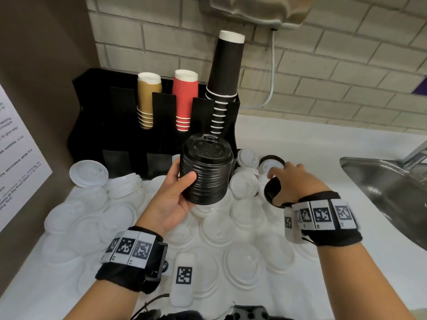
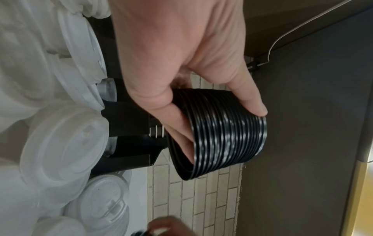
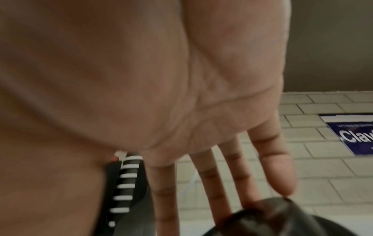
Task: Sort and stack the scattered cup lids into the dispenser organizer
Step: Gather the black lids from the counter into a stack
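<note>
Left hand [image 1: 175,199] gripping stack of black lids [image 1: 205,168], holding it raised over white lids [image 1: 217,229] mid-counter, stack axis tilting upright, just before organizer [image 1: 92,107] at back edge. Right hand [image 1: 293,183] nearer loose black lid [image 1: 273,192], fingers extending over it; grasp unclear.

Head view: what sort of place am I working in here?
Most likely a shared office or staff kitchenette. A black cup organizer holds stacked paper cups against a tiled brick wall, a steel sink sits at the right, and a posted notice mentions a microwave.
</note>
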The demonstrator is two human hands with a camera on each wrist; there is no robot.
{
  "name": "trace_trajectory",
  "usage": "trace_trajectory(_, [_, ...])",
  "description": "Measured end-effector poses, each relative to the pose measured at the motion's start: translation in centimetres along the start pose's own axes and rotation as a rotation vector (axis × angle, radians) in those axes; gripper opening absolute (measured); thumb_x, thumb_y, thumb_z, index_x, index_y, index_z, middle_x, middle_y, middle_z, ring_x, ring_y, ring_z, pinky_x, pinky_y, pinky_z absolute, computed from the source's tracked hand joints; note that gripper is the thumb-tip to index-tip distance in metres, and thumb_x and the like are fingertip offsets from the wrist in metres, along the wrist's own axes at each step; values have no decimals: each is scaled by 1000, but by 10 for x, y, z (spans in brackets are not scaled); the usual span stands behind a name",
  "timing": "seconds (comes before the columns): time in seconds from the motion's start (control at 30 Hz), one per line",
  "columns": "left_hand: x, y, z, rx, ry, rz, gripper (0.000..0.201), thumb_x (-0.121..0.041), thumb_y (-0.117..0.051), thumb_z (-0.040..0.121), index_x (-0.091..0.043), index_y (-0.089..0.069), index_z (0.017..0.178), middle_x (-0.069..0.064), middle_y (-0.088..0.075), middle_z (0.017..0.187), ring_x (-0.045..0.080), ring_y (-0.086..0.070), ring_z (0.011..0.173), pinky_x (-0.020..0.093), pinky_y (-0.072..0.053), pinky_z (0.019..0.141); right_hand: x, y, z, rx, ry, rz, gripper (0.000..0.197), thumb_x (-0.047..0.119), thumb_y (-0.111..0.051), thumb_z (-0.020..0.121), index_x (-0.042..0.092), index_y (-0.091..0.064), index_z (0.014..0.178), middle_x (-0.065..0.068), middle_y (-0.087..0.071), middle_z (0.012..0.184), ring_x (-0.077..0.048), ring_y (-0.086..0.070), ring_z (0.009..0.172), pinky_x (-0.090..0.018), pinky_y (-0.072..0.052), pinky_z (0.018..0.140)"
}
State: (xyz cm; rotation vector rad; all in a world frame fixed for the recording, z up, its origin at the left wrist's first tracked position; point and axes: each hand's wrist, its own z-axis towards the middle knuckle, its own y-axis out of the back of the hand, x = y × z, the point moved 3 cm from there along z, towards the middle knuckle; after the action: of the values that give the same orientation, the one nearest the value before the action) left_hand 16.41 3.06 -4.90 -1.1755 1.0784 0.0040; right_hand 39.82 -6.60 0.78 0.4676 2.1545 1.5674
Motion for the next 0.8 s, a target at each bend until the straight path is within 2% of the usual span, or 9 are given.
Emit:
trace_trajectory(0.03, [0, -1, 0, 22, 3, 0, 94, -23, -92, 52, -22, -50, 137, 3, -69, 116, 20, -67, 106, 31, -60, 78, 2, 9, -3, -78, 33, 16, 63, 31, -71, 74, 33, -43, 131, -5, -41, 126, -29, -37, 121, -40, -44, 91])
trace_trajectory(0.1, [-1, -2, 1, 49, -4, -5, 106, -30, -100, 32, -24, -56, 127, 2, -72, 111, 18, -70, 102, 30, -60, 75, 8, 27, -9, -260, 153, 222, 62, 33, -73, 73, 32, -46, 129, -6, -45, 121, -30, -41, 115, -37, -42, 92])
trace_trajectory(0.17, [-2, -2, 1, 59, -13, -19, 102, -33, -100, 32, -24, -58, 124, 1, -73, 110, 17, -70, 102, 29, -59, 74, 17, 44, -19, -405, 315, 638, 57, 28, -76, 73, 33, -51, 124, -2, -50, 116, -21, -48, 109, -25, -42, 89])
trace_trajectory(0.23, [-1, -2, 1, 59, -9, -20, 97, -35, -100, 35, -23, -59, 123, 1, -73, 110, 16, -70, 102, 29, -59, 74, 31, 59, -32, -436, 497, 1024, 48, 28, -76, 77, 35, -54, 118, 8, -58, 112, -5, -56, 99, -16, -47, 80])
trace_trajectory(0.3, [-1, -3, 1, 50, -1, -11, 98, -37, -99, 37, -21, -58, 125, 2, -73, 111, 16, -70, 102, 29, -58, 75, 46, 67, -42, -409, 623, 1198, 43, 31, -71, 78, 35, -55, 118, 9, -61, 112, -5, -59, 95, -23, -53, 81])
trace_trajectory(0.37, [-1, -4, -1, 43, -2, -1, 102, -39, -99, 38, -19, -56, 129, 3, -72, 113, 16, -69, 103, 28, -58, 76, 59, 71, -49, -402, 703, 1189, 40, 30, -69, 79, 34, -57, 117, 6, -61, 113, -12, -58, 97, -28, -54, 79])
trace_trajectory(0.47, [-2, -6, -3, 55, -7, 29, 109, -40, -98, 41, -19, -51, 136, 3, -70, 118, 16, -68, 106, 28, -58, 78, 73, 75, -50, -407, 752, 1089, 37, 22, -74, 81, 30, -60, 114, 5, -61, 113, -6, -56, 94, -17, -49, 69])
trace_trajectory(0.53, [-4, -6, -5, 84, -5, 52, 109, -39, -98, 41, -20, -50, 136, 2, -70, 117, 16, -68, 106, 28, -58, 78, 78, 75, -48, -415, 757, 1021, 34, 20, -74, 83, 25, -62, 114, 6, -61, 115, -1, -55, 95, -12, -44, 71])
trace_trajectory(0.8, [-4, -4, -7, 187, 11, 169, 78, -38, -97, 46, -33, -67, 117, -1, -72, 114, 15, -68, 107, 25, -56, 79, 88, 81, -48, -403, 777, 921, 25, 17, -72, 84, 25, -70, 107, 7, -64, 110, 1, -56, 98, -9, -41, 75])
